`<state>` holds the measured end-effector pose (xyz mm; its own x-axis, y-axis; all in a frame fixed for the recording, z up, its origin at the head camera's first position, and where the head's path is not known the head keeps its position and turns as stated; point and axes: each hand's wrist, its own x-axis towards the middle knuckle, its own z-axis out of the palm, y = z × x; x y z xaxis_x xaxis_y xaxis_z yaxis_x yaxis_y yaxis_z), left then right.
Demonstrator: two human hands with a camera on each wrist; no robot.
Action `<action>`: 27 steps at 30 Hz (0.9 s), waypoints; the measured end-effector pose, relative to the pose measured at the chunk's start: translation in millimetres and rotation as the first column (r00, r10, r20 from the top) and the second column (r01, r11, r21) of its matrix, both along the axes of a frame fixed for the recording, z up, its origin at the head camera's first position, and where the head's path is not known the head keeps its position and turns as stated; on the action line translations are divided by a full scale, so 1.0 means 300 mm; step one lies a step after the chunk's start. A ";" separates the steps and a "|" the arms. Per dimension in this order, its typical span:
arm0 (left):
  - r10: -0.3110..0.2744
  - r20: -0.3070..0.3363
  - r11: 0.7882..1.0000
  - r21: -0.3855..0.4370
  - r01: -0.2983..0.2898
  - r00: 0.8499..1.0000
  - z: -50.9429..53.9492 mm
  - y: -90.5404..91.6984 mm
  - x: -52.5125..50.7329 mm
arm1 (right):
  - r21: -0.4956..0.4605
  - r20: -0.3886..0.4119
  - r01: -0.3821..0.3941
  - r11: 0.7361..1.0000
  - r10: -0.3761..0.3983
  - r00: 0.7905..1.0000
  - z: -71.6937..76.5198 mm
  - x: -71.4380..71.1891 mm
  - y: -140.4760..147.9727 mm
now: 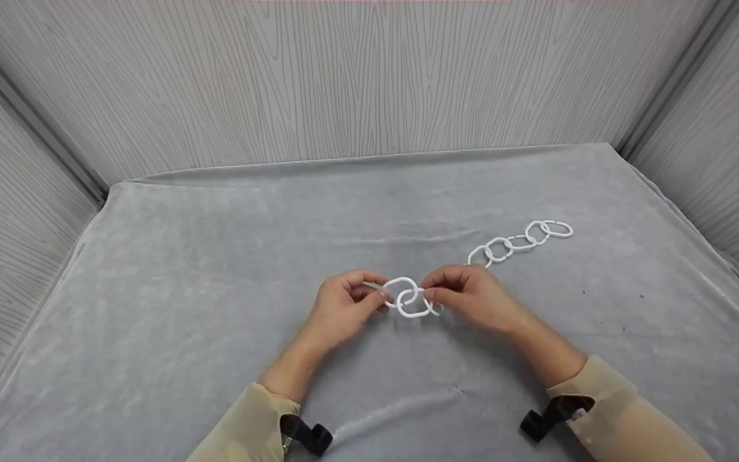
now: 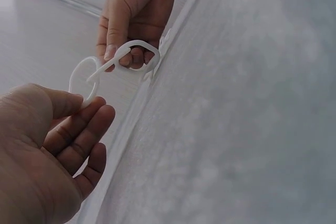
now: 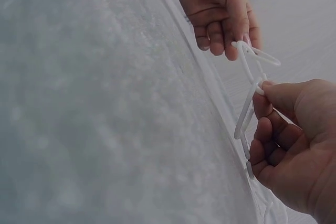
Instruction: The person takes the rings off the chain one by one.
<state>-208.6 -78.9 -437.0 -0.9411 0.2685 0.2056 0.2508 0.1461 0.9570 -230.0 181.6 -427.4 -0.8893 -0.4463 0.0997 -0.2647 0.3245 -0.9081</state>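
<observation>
Between both hands hangs part of a white plastic chain made of oval links. My left hand (image 1: pixel 345 307) pinches one white link (image 1: pixel 400 280) between thumb and fingertips. That link passes through a second link (image 1: pixel 413 315), which my right hand (image 1: pixel 475 296) pinches at its upper edge. In the left wrist view the left thumb and index finger hold the rim of the end link (image 2: pixel 73 77). The right wrist view has the right thumb and index finger on a link (image 3: pixel 245 114), with further links below, partly hidden by that hand.
More linked white ovals (image 1: pixel 499 249) lie on the grey cloth (image 1: pixel 215 269), trailing from beside the right hand toward the back right. Grey wood-grain panels (image 1: pixel 356 77) stand behind and at both sides of the covered table. Dark wrist mounts (image 1: pixel 305 436) sit at the sleeves.
</observation>
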 end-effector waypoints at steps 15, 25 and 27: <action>-0.023 0.074 1.000 -0.016 0.024 0.997 0.021 0.004 0.003 | -0.025 -0.002 -0.036 0.999 0.036 0.999 -0.006 -0.010 0.009; -0.073 0.123 0.989 -0.115 0.088 0.990 0.074 0.004 -0.017 | -0.037 0.005 -0.057 0.998 0.057 0.998 -0.003 -0.007 0.012; -0.083 0.133 0.986 -0.132 0.101 0.988 0.082 0.005 -0.024 | -0.039 0.006 -0.059 0.998 0.059 0.998 -0.004 -0.008 0.013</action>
